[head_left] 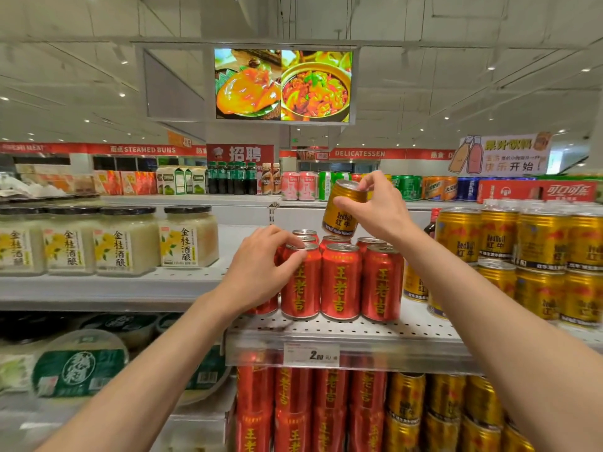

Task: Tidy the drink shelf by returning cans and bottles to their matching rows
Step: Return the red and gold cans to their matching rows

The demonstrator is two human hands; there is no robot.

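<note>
Head camera shows my right hand (378, 207) closed around a gold can (342, 208), thumb at its front and fingers over its top rim, holding it tilted in the air above the red cans (341, 278) on the shelf (359, 334). At 8 o'clock from it, my left hand (261, 269) is half closed around the leftmost front red can, fingertips on its rim. At 3 o'clock stands the row of gold cans (522, 243).
</note>
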